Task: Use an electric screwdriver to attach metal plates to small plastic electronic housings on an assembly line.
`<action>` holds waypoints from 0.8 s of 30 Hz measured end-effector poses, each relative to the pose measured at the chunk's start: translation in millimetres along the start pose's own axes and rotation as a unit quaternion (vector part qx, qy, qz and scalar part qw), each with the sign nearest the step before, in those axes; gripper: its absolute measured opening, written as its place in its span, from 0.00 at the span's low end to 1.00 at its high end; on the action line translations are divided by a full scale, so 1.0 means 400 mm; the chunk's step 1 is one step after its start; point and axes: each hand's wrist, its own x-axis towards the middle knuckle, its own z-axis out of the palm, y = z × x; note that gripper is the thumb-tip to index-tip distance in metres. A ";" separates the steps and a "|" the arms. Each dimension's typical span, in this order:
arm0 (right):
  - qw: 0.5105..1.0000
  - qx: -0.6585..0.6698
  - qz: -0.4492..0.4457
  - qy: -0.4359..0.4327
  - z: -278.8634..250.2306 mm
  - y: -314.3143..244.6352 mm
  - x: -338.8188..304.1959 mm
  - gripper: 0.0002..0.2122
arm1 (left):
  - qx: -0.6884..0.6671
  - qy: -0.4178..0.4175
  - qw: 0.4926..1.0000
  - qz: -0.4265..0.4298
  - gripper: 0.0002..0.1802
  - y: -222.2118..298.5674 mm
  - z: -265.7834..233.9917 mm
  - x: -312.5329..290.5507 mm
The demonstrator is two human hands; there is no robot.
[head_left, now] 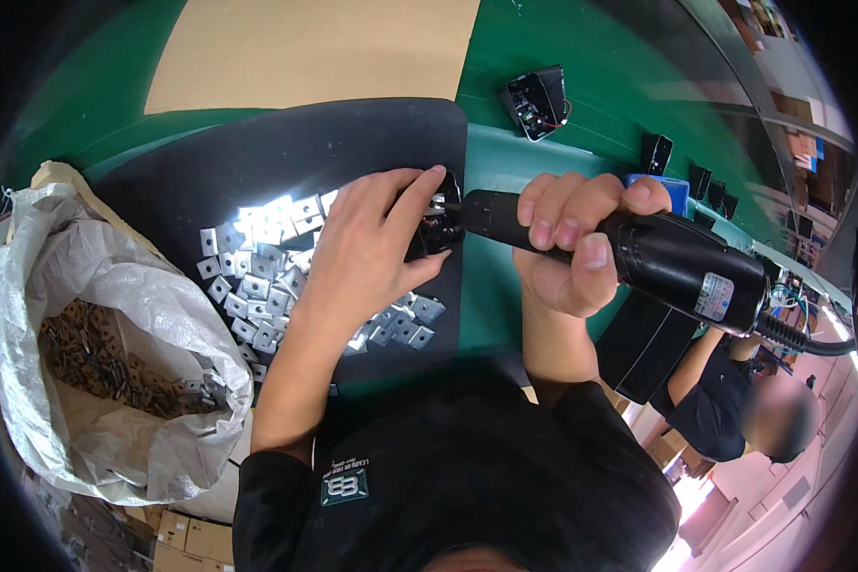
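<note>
My right hand point(582, 229) is wrapped round a black corded electric screwdriver point(682, 262), held nearly level with its tip pointing left. That tip meets a small black plastic housing point(439, 229) on the dark mat. My left hand point(367, 243) grips the housing from its left side, fingers over the top and thumb along the near edge. Part of the housing is hidden behind the fingers, and the contact point is hard to make out. Beneath and beside my left forearm lies a spread pile of small square metal plates with holes point(257, 286).
A white woven sack point(133, 276) holding many small metal pieces stands at the left. Cardboard point(305, 52) lies at the back. Another black housing with wires point(536, 103) sits far right of centre, near a blue bin point(672, 191). A co-worker point(725, 410) is at the right.
</note>
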 end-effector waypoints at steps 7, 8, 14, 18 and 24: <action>0.999 0.007 0.038 -0.001 -0.001 -0.024 0.005 0.20 | -0.006 -0.007 1.000 -0.002 0.36 -0.001 -0.002 0.007; 0.999 -0.006 0.041 -0.009 -0.002 -0.025 0.007 0.20 | -0.007 -0.008 1.000 -0.005 0.36 -0.001 -0.002 0.006; 0.998 -0.018 0.047 -0.031 -0.005 -0.014 0.009 0.18 | -0.013 -0.021 1.000 -0.018 0.36 -0.003 -0.006 0.009; 0.995 -0.026 0.031 -0.088 0.002 -0.013 0.008 0.16 | -0.019 -0.022 1.000 -0.010 0.36 -0.010 -0.008 0.009; 0.992 -0.018 0.019 -0.120 -0.009 -0.001 0.012 0.17 | -0.025 -0.017 1.000 -0.006 0.36 -0.007 -0.008 0.014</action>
